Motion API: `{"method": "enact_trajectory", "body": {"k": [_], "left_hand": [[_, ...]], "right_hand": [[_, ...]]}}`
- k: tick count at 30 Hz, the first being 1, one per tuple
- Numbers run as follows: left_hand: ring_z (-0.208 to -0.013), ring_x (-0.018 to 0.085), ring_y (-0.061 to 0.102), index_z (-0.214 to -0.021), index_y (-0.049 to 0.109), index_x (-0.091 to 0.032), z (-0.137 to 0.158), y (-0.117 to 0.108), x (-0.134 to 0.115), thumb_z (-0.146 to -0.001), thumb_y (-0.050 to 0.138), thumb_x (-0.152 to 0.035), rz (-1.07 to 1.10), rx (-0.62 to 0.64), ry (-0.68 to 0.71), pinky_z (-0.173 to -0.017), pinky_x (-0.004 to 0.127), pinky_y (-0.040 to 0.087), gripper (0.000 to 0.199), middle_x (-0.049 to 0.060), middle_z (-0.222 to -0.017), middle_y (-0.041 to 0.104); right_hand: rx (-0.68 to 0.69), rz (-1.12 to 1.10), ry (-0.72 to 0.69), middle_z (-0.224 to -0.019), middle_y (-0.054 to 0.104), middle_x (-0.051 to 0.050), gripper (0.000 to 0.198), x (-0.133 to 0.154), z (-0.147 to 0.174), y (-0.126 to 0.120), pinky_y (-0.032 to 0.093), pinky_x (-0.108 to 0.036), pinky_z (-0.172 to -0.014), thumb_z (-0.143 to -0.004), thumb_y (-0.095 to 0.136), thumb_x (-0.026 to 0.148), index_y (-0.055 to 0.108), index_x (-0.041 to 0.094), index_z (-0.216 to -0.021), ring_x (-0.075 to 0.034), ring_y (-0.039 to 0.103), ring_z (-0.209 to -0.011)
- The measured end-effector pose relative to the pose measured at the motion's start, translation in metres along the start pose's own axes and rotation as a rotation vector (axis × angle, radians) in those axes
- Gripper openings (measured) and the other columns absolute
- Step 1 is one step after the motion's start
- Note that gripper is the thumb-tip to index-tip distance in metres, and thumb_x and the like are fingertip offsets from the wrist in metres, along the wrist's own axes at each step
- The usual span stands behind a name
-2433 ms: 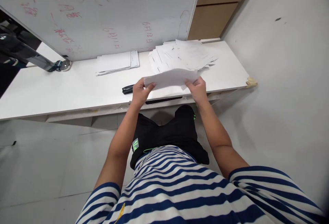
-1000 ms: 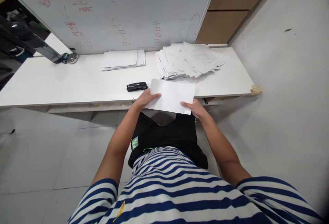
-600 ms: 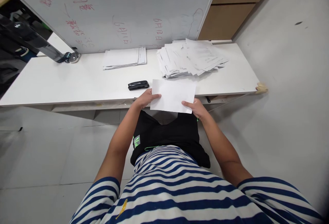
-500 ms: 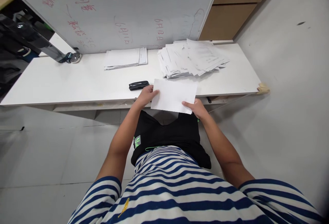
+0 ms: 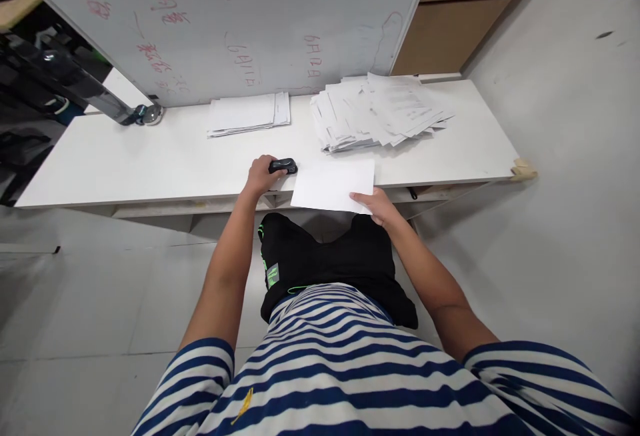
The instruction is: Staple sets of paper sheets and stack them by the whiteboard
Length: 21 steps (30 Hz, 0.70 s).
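Note:
My left hand [image 5: 261, 175] is wrapped round the back part of a black stapler [image 5: 285, 166] at the front of the white table. The stapler's front end points right, close to the left edge of a white sheet of paper [image 5: 330, 183]. My right hand [image 5: 379, 205] pinches that paper by its lower right corner, thumb on top and fingers beneath. The paper is held over the table's front edge. Whether it is one sheet or several I cannot tell.
A loose pile of printed papers [image 5: 375, 113] lies at the back right of the white table [image 5: 165, 156]. A neater paper stack [image 5: 245, 115] is left of it. Behind stands a whiteboard [image 5: 260, 16] with red writing; brown boxes [image 5: 450, 36] stand beside it.
My left hand has let go of the paper, moved left and taken hold of the stapler. The paper, still in my right hand, has shifted slightly left.

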State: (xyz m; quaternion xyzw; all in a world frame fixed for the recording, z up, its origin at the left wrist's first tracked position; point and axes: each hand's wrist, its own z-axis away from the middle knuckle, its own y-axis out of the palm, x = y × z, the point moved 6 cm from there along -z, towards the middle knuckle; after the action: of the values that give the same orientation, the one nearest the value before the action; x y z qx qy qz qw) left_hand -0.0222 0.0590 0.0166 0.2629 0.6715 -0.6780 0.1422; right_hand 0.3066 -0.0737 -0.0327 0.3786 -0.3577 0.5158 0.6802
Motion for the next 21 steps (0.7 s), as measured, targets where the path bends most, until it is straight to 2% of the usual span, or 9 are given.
{"method": "enact_trajectory", "body": {"k": [4,10,15,17,19,21], "left_hand": [[-0.099,0.027,0.06,-0.101,0.064,-0.021,0.0,0.0,0.0,-0.078,0.074,-0.039,0.092,0.05,0.031,-0.084,0.042,0.048,0.031,0.01,-0.106,0.064],[-0.103,0.027,0.06,-0.103,0.067,-0.021,0.0,-0.002,0.003,-0.075,0.076,-0.039,0.124,0.086,0.008,-0.088,0.043,0.049,0.034,0.011,-0.112,0.065],[-0.107,0.027,0.063,-0.115,0.069,-0.026,0.0,-0.012,-0.003,-0.079,0.072,-0.056,0.286,0.343,-0.101,-0.09,0.04,0.05,0.047,0.009,-0.121,0.068],[-0.109,0.026,0.063,-0.109,0.069,-0.024,-0.009,-0.022,-0.007,-0.086,0.063,-0.062,0.329,0.284,-0.156,-0.094,0.04,0.05,0.045,0.008,-0.12,0.07],[-0.11,0.026,0.063,-0.105,0.067,-0.023,-0.02,-0.03,-0.009,-0.092,0.054,-0.065,0.32,0.098,-0.229,-0.096,0.041,0.05,0.046,0.009,-0.119,0.07],[-0.116,0.03,0.061,-0.106,0.064,-0.023,-0.03,-0.03,-0.012,-0.095,0.049,-0.064,0.242,-0.064,-0.293,-0.1,0.046,0.049,0.045,0.011,-0.121,0.068]], "right_hand": [[-0.003,0.033,0.011,-0.111,0.08,-0.01,0.028,0.002,-0.002,0.007,0.061,-0.039,-0.099,-0.069,0.087,0.02,0.075,0.015,-0.094,-0.027,0.076,-0.104],[0.078,0.067,0.017,-0.112,0.08,-0.011,0.034,-0.007,-0.011,0.025,0.061,-0.042,-0.098,-0.069,0.089,0.025,0.074,0.016,-0.099,-0.028,0.077,-0.103],[0.118,0.085,0.034,-0.117,0.078,-0.012,0.041,-0.008,-0.014,0.031,0.061,-0.043,-0.098,-0.068,0.09,0.029,0.073,0.016,-0.103,-0.029,0.076,-0.104],[0.111,0.083,0.034,-0.116,0.078,-0.013,0.042,-0.008,-0.015,0.029,0.061,-0.044,-0.098,-0.067,0.091,0.029,0.074,0.016,-0.102,-0.03,0.076,-0.104],[0.114,0.071,0.036,-0.114,0.079,-0.013,0.042,-0.008,-0.015,0.027,0.061,-0.044,-0.098,-0.065,0.092,0.029,0.074,0.016,-0.1,-0.03,0.076,-0.104],[0.108,0.06,0.038,-0.113,0.079,-0.013,0.042,-0.01,-0.016,0.024,0.061,-0.044,-0.098,-0.063,0.093,0.028,0.075,0.016,-0.098,-0.031,0.076,-0.104]]}}
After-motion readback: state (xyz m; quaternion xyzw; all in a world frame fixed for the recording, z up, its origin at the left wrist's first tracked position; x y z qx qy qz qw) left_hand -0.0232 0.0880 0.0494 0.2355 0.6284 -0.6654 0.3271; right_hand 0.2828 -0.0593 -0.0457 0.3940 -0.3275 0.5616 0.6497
